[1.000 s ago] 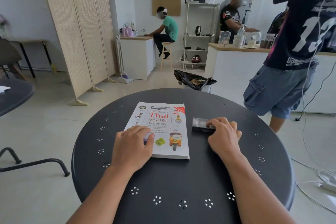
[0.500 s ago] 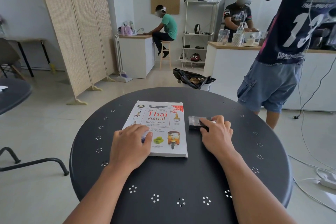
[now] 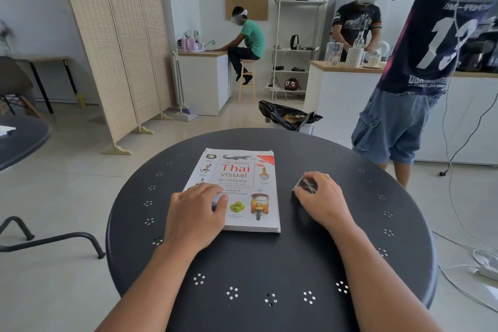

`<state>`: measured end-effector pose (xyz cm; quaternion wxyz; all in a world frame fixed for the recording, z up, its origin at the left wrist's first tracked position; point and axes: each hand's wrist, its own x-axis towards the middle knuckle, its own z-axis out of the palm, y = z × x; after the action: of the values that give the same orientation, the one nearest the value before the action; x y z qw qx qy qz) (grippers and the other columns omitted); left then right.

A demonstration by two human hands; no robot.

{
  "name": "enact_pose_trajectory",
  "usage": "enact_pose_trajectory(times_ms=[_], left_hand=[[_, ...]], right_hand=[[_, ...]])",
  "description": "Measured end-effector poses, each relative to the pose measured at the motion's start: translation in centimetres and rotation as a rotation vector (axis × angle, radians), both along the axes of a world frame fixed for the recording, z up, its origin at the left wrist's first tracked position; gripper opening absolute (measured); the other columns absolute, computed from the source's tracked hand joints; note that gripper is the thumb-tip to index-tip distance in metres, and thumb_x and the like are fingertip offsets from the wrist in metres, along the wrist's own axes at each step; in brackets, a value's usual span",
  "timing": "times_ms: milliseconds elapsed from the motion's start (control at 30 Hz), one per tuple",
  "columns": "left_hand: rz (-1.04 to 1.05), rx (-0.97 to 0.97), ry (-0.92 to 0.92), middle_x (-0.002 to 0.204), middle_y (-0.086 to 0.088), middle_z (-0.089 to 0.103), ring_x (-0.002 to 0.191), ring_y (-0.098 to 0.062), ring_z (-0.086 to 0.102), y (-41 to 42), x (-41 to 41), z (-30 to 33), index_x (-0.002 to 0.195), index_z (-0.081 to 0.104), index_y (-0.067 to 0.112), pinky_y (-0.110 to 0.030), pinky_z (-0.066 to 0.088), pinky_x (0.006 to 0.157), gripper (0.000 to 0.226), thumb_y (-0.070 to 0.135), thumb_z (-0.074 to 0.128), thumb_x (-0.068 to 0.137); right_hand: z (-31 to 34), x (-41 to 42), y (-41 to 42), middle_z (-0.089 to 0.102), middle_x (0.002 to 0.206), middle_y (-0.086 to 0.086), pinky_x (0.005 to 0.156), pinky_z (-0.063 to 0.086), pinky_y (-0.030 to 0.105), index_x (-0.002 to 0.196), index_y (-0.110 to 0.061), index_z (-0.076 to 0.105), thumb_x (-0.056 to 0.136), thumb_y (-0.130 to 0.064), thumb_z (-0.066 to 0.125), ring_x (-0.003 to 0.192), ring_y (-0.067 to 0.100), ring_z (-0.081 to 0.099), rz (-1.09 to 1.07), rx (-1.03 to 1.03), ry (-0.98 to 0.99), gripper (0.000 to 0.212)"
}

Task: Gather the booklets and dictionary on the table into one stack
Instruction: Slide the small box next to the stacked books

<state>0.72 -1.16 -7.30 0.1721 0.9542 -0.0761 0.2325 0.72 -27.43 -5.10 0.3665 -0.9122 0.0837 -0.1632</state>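
A white Thai visual dictionary [image 3: 242, 183] lies flat on the round black table [image 3: 269, 264], near its middle. My left hand [image 3: 198, 214] rests palm down on the dictionary's near left corner, fingers spread. To the right of the dictionary my right hand [image 3: 320, 197] grips a small dark booklet [image 3: 305, 185], tipped up off the table surface; most of it is hidden under my fingers.
A person in a dark numbered shirt and denim shorts [image 3: 420, 75] stands close behind the table's right side. A black bin bag [image 3: 289, 114] sits beyond the far edge. Cables and a power strip [image 3: 482, 269] lie on the floor at right. Another dark table [image 3: 21, 137] is at left.
My right hand has closed around the small dark booklet and tilted it up from lying flat. My left hand has stayed on the dictionary.
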Motion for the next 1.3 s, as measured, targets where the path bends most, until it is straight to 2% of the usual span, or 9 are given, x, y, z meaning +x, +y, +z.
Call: enact_pose_trajectory(times_ms=[67, 200, 333, 467, 667, 767, 900, 1033, 1300], left_hand=[[0.001, -0.002, -0.006, 0.127, 0.016, 0.068, 0.118, -0.008, 0.061, 0.0, 0.0, 0.0, 0.119, 0.069, 0.03, -0.037, 0.038, 0.097, 0.032, 0.043, 0.048, 0.097], [0.004, 0.002, -0.002, 0.126, 0.016, 0.068, 0.118, -0.008, 0.061, 0.0, 0.0, 0.0, 0.118, 0.068, 0.031, -0.037, 0.038, 0.097, 0.033, 0.044, 0.047, 0.097], [-0.003, -0.003, -0.003, 0.126, 0.016, 0.068, 0.117, -0.008, 0.061, 0.1, 0.0, -0.1, 0.118, 0.068, 0.031, -0.037, 0.039, 0.096, 0.036, 0.045, 0.043, 0.096], [-0.004, -0.015, -0.003, 0.126, 0.016, 0.068, 0.117, -0.009, 0.062, 0.1, 0.1, -0.1, 0.117, 0.069, 0.03, -0.037, 0.039, 0.096, 0.037, 0.045, 0.043, 0.096], [0.0, -0.012, 0.003, 0.125, 0.017, 0.068, 0.116, -0.008, 0.062, 0.0, 0.1, -0.2, 0.116, 0.069, 0.032, -0.036, 0.038, 0.095, 0.042, 0.048, 0.037, 0.094], [0.002, -0.012, 0.004, 0.126, 0.017, 0.068, 0.117, -0.009, 0.062, 0.0, 0.1, -0.1, 0.117, 0.069, 0.031, -0.036, 0.038, 0.095, 0.037, 0.046, 0.041, 0.096], [0.007, -0.012, 0.008, 0.128, 0.016, 0.067, 0.118, -0.009, 0.061, 0.0, 0.0, -0.1, 0.12, 0.068, 0.031, -0.036, 0.038, 0.097, 0.033, 0.043, 0.046, 0.099], [0.006, -0.015, 0.009, 0.13, 0.016, 0.066, 0.119, -0.008, 0.06, -0.1, -0.2, 0.1, 0.121, 0.067, 0.031, -0.035, 0.035, 0.099, 0.033, 0.042, 0.044, 0.1], [0.007, -0.017, 0.023, 0.132, 0.016, 0.065, 0.119, -0.008, 0.06, -0.1, -0.3, 0.3, 0.122, 0.067, 0.031, -0.034, 0.035, 0.099, 0.034, 0.043, 0.044, 0.1]], right_hand=[[0.3, -0.2, -0.2, 0.048, 0.142, 0.003, 0.09, 0.035, 0.023, 0.137, -0.013, 0.053, 0.088, -0.022, 0.066, 0.116, 0.017, 0.05, 0.013, 0.044, 0.012, 0.052], [0.5, -0.2, -0.7, 0.036, 0.156, 0.006, 0.097, 0.032, 0.022, 0.151, -0.008, 0.039, 0.09, -0.018, 0.06, 0.137, 0.022, 0.043, -0.04, 0.13, 0.03, 0.065], [0.9, -0.5, -1.1, 0.063, 0.128, 0.012, 0.082, 0.037, 0.025, 0.142, -0.008, 0.053, 0.093, -0.018, 0.059, 0.117, 0.029, 0.055, -0.116, 0.091, 0.076, 0.05], [1.0, -0.7, -1.4, 0.068, 0.112, 0.014, 0.076, 0.042, 0.031, 0.134, -0.008, 0.06, 0.095, -0.015, 0.058, 0.099, 0.03, 0.057, -0.057, 0.052, 0.098, 0.039], [0.8, -0.8, -1.1, 0.062, 0.141, 0.005, 0.097, 0.041, 0.026, 0.15, -0.018, 0.047, 0.098, -0.021, 0.056, 0.132, 0.023, 0.055, 0.043, 0.1, 0.131, 0.053], [0.8, -0.7, -1.4, 0.06, 0.143, 0.011, 0.105, 0.041, 0.032, 0.148, -0.009, 0.048, 0.096, -0.027, 0.059, 0.134, 0.026, 0.053, 0.044, 0.13, 0.114, 0.056], [0.9, -1.2, -2.2, 0.039, 0.159, 0.005, 0.109, 0.028, 0.031, 0.15, -0.014, 0.044, 0.093, -0.029, 0.065, 0.152, 0.02, 0.025, 0.157, 0.075, 0.203, 0.063], [0.6, -1.1, -2.3, 0.049, 0.154, -0.003, 0.105, 0.034, 0.023, 0.158, -0.022, 0.032, 0.089, -0.033, 0.07, 0.138, 0.016, 0.047, 0.223, -0.052, 0.298, 0.08], [0.7, -1.2, -0.8, 0.056, 0.148, -0.001, 0.104, 0.039, 0.026, 0.156, -0.02, 0.037, 0.083, -0.041, 0.076, 0.134, 0.018, 0.053, 0.201, -0.095, 0.224, 0.085]])
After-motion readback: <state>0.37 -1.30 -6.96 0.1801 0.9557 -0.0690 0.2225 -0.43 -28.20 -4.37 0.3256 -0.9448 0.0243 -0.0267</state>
